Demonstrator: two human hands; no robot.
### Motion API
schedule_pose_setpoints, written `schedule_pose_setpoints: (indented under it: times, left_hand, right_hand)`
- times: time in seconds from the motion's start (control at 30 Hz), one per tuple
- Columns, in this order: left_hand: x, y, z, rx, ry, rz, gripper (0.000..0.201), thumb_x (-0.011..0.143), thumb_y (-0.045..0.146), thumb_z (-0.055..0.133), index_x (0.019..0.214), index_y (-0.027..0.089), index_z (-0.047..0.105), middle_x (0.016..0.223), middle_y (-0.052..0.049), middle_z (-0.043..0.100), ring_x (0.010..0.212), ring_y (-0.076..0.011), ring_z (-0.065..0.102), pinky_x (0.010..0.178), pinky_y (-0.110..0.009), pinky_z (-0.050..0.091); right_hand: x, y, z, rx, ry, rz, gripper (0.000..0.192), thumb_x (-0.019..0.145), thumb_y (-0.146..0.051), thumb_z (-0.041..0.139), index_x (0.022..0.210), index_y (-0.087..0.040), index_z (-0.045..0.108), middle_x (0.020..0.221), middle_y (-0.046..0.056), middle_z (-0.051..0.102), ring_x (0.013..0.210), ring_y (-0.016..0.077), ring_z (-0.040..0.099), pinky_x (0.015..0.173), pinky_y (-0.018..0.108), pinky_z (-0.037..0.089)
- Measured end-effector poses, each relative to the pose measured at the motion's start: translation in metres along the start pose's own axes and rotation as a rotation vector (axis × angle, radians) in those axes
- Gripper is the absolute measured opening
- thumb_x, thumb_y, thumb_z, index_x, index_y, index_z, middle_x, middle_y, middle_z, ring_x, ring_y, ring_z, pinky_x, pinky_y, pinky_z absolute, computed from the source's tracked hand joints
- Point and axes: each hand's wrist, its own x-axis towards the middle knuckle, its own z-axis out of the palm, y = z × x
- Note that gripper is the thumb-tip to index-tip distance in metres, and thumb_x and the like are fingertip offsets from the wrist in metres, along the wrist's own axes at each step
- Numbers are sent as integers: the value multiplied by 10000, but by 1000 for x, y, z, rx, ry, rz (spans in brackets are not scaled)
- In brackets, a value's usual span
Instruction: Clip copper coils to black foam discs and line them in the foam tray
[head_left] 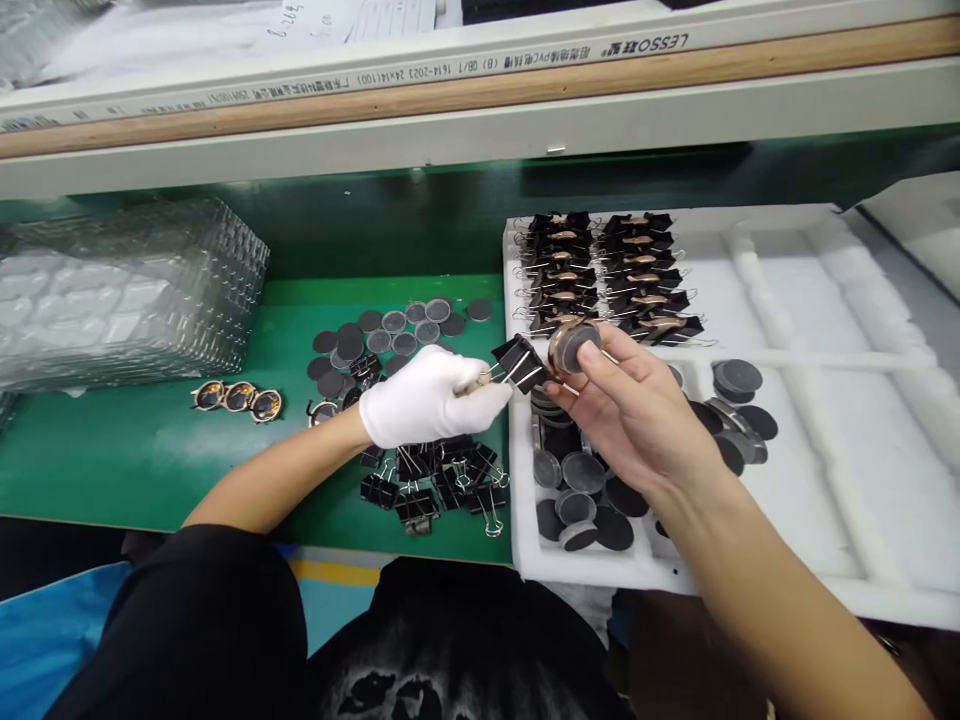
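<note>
Left hand, gloved, pinches a binder clip by its wire handles. Right hand, bare, grips a disc at the fingertips, touching the clip's jaws, above the foam tray.

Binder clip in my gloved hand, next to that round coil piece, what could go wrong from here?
1. The left hand squeezes the binder clip open by its wire handles; a slip could snap it onto the right hand's fingertips.
2. The round coil piece is held only by fingertips, so it might drop among the loose discs in the foam tray below.
</note>
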Motion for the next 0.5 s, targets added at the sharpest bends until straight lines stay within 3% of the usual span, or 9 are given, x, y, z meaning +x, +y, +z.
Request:
schedule_pose_setpoints:
  times: [0.17, 0.3, 0.5]
  left_hand:
    - [-5, 7, 4, -156, -72, -122, 448, 938, 381, 481, 589, 204, 261, 568, 66, 248, 544, -71, 234, 510, -251, 231]
    - [-8, 15, 10, -201, -142, -286, 456, 939, 420, 509, 605, 191, 301, 584, 65, 286, 565, -70, 275, 520, -245, 245]
    - [-11, 20, 18, -204, -151, -314, 487, 955, 459, 499, 603, 182, 308, 579, 65, 290, 571, -71, 277, 539, -256, 250]
  right_hand:
    - [0, 5, -1, -119, 53, -113, 252, 847, -415, 862, 1002, -282, 715, 1026, 1, 702, 841, 141, 647, 700, 252, 582]
    - [0, 8, -3, -248, 45, -201, 287, 879, -452, 832, 1077, -277, 722, 992, 14, 720, 847, 173, 672, 771, 320, 596]
    - [-2, 9, -5, -299, -27, -228, 185, 904, -369, 826, 1051, -271, 770, 986, 10, 742, 993, 183, 712, 946, 327, 581]
